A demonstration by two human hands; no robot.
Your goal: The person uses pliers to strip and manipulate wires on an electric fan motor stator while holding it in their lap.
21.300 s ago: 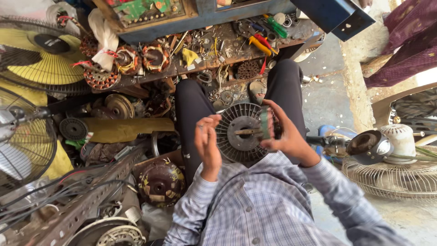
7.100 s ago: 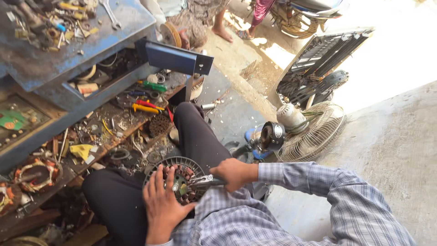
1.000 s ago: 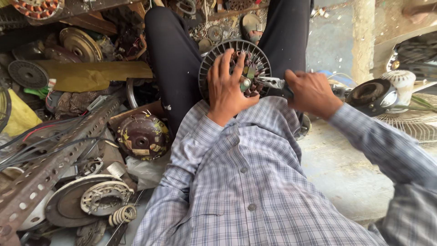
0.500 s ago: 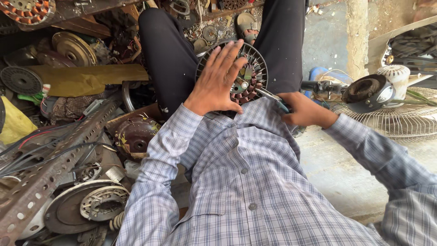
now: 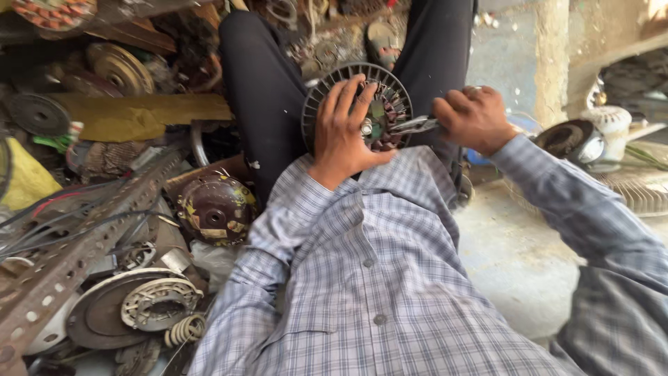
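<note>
The fan motor (image 5: 379, 111), a round dark housing with a slotted rim and copper windings showing in the middle, rests on the person's lap between the two dark trouser legs, near the centre of the scene. The left hand (image 5: 346, 129) lies flat on its face with the fingers (image 5: 332, 104) spread and released, steadying it. The right hand (image 5: 474, 118) is clenched around the handles of a pair of pliers (image 5: 412, 126), whose metal tip touches the motor's right side. To the left, a brown dome-shaped motor casing (image 5: 217, 207) sits among scrap metal parts.
</note>
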